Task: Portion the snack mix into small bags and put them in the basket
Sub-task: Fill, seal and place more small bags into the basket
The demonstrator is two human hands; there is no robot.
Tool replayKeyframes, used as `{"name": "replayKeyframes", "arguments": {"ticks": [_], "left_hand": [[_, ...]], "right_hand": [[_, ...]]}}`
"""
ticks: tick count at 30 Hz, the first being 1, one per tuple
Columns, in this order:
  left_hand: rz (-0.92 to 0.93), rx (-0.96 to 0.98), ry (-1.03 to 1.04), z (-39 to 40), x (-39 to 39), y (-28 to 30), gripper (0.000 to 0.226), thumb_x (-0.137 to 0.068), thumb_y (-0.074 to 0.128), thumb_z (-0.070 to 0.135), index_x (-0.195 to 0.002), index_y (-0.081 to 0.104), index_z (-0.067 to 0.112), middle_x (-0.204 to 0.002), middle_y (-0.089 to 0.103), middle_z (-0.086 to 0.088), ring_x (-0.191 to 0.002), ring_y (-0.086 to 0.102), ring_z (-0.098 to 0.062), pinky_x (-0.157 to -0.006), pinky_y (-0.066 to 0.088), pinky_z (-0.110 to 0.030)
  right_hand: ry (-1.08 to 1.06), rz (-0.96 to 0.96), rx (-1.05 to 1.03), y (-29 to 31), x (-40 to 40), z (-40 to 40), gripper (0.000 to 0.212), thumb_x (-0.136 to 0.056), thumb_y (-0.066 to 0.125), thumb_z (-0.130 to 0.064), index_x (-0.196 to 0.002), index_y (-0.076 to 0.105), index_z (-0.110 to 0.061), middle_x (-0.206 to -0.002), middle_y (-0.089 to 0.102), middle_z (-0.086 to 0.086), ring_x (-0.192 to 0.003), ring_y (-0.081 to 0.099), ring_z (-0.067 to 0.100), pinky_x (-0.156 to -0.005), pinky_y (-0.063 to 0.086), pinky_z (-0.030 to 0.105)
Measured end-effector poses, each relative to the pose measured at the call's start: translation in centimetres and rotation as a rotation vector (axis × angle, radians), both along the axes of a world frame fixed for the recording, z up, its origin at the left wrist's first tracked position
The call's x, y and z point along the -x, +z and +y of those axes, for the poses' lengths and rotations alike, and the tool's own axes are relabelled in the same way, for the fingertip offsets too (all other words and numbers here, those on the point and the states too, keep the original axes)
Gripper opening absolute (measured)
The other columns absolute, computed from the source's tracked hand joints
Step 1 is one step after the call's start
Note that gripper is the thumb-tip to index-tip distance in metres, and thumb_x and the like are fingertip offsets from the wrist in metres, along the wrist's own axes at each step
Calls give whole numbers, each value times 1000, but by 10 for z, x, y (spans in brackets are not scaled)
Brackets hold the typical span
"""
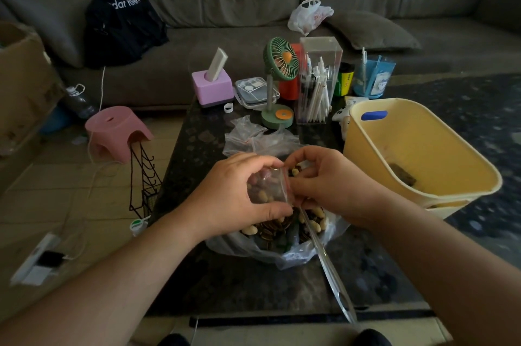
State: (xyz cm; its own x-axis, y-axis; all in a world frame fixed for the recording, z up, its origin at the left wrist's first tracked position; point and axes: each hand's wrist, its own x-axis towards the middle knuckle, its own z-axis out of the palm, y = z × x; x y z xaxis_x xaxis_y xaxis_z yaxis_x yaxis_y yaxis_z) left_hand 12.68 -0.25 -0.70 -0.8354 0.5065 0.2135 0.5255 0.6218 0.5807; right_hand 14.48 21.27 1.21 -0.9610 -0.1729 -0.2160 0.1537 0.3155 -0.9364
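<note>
Both hands pinch a small zip bag (pixel 266 187) of nuts, left hand (pixel 236 190) around its body, right hand (pixel 329 182) at its rightward-pointing mouth.

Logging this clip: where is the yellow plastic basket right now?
In the head view, the yellow plastic basket stands at the table's right side, right of both hands, just in front of the blue cup.

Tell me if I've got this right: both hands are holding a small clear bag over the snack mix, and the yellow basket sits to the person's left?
Not quite: the head view shows the yellow basket on the person's right. The left hand and right hand do hold the small clear bag over the snack mix.
</note>
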Motion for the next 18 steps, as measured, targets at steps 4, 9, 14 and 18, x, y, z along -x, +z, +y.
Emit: {"name": "replayKeyframes", "arguments": {"ticks": [4, 9, 14, 18], "left_hand": [[-199, -257, 81, 1, -1, -5, 56, -74, 91, 47, -123, 65, 41, -118, 68, 16, -107, 66, 3, -85, 52, -11], [-641, -627, 102, -2, 1, -3, 68, -76, 86, 39, -136, 63, 19, -121, 77, 3, -115, 71, -7, -96, 53, -26], [-880, -641, 147, -9, 4, -4, 55, -74, 82, 44, -122, 74, 19, -109, 77, 3, -109, 70, -18, -101, 52, -41], [-1003, -535, 224, -10, 5, -3, 52, -76, 87, 49, -119, 76, 23, -108, 78, 5, -116, 68, -19, -99, 53, -43]], "right_hand": [[35, 79, -41, -3, 3, 8, 10, -104, 62, -15, -109, 67, -22, -88, 78, 6, -76, 73, 19, -80, 64, 41], [497, 340, -874, -18, 6, 24, 38, -102, 58, -13, -121, 67, -45, -124, 57, -12, -112, 57, 5, -103, 51, 28], [662, 441, -1058, -39, 9, 19, 39, -99, 63, -12, -123, 68, -42, -117, 49, -15, -115, 53, 8, -103, 49, 26], [714, 406, -1106, -42, 15, 25, 41, -95, 66, -8, -120, 70, -41, -122, 54, -13, -120, 52, 10, -102, 49, 27]]}}
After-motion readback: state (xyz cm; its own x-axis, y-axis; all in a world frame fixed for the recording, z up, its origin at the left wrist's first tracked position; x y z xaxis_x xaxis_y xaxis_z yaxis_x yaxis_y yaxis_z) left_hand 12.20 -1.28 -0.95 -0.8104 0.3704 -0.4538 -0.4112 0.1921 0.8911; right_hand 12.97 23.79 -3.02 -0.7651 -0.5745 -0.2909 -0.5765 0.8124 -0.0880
